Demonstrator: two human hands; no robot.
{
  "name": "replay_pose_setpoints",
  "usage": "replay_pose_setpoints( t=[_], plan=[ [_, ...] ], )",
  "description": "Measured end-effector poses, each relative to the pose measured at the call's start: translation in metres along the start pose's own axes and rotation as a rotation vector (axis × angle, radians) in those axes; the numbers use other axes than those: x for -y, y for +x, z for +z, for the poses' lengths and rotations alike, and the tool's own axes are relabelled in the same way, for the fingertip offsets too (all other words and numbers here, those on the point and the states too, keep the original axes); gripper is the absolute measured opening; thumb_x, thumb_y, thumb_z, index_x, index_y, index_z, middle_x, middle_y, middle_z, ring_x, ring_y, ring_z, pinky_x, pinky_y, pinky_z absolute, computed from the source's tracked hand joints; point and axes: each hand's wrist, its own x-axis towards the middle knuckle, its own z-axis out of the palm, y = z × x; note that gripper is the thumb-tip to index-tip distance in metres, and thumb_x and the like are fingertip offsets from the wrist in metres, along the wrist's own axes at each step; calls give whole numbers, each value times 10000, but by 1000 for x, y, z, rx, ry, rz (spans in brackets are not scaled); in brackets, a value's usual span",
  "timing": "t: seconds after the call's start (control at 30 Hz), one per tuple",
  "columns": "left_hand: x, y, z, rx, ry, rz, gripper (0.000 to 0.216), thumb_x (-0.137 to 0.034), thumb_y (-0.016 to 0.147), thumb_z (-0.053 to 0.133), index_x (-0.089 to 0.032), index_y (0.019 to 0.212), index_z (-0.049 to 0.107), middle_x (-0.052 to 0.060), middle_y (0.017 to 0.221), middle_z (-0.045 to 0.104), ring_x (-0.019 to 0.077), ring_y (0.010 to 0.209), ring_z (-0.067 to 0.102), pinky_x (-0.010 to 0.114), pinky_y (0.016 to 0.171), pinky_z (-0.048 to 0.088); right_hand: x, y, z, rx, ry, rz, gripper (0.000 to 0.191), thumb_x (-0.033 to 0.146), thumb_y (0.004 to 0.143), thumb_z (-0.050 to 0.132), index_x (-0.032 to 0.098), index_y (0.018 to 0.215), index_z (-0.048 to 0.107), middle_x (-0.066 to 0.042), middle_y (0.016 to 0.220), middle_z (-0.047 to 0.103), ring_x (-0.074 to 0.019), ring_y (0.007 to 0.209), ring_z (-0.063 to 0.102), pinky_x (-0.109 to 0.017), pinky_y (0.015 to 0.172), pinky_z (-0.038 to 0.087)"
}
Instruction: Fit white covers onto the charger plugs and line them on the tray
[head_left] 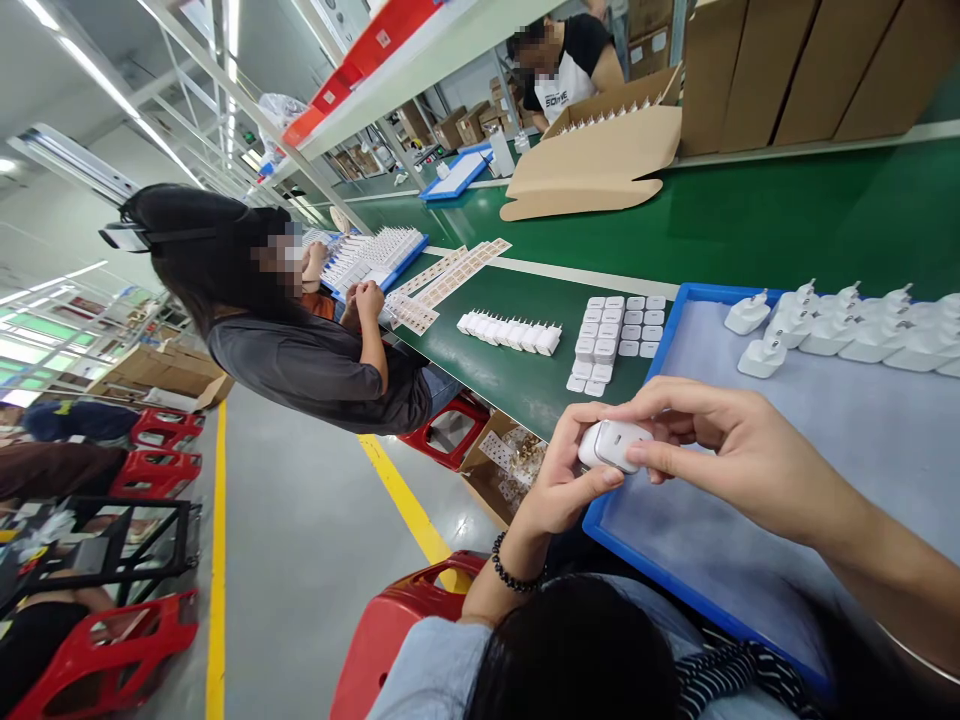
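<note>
Green workbench [810, 215] runs across the upper right, grey floor [281, 560] lower left. Right of centre, the left hand [559, 478] and right hand [716, 432] both have fingers closed on one white charger [602, 443], so yeah, it's held. Blue-rimmed tray [862, 425] fills the right side, with pronged white plugs [847, 330] in it, then a co-worker [300, 365] left of centre.

Grey floor [285, 540], yellow lines [217, 560]; red stools [375, 645]; strip lights [97, 78] overhead.

Charger [613, 447] over left edge of tray [862, 435]; plug adapters [847, 342] on tray's far part; leftward along workbench [750, 215]: square pieces [604, 350], adapter row [510, 333], sticker sheets [463, 275]; carton [592, 150] behind.
</note>
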Motion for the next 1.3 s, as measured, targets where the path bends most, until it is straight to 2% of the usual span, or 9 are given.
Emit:
replay_pose_setpoints(
  t=[0.23, 0.57, 0.83, 0.97, 1.3],
  plan=[
    [1, 1, 0, 4, 35, 19, 488, -509, 828, 708, -221, 1183, 537, 69, 1141, 564, 226, 1015, 528, 329, 888, 444, -2, -2, -1, 4, 77, 48, 195, 381, 803, 784, 209, 893, 771, -39, 797, 701, -140, 626, 628, -248, 569, 555],
    [0, 4, 2, 84, 51, 215, 407, -358, 889, 672, -253, 1252, 519, 57, 1166, 557, 212, 1070, 526, 331, 942, 441, 3, -5, 3, -84, 79, 40, 248, 433, 744, 835, 210, 816, 752, -31, 711, 675, -140, 562, 601, -257, 524, 547],
    [0, 4, 1, 65, 134, 202, 440, -447, 875, 678, -245, 1229, 512, 67, 1152, 565, 241, 1088, 544, 373, 955, 458, 2, -5, 2, -77, 83, 40, 226, 419, 756, 826, 216, 818, 750, -25, 708, 667, -134, 554, 591, -251, 515, 537],
    [-1, 4, 2, 70, 136, 211, 432, -432, 883, 680, -239, 1231, 513, 69, 1159, 569, 237, 1086, 550, 374, 955, 458, 1, -5, 2, -68, 73, 30, 178, 377, 773, 816, 219, 820, 749, -16, 713, 661, -122, 565, 589, -231, 522, 519],
    [-7, 2, 2, 67, 201, 234, 403, -377, 886, 700, -252, 1223, 518, 72, 1186, 576, 242, 1106, 552, 383, 961, 455, 1, -6, 2, -90, -27, 7, 194, 426, 776, 803, 239, 811, 768, -36, 775, 668, -154, 654, 579, -259, 548, 477]
  ],
)
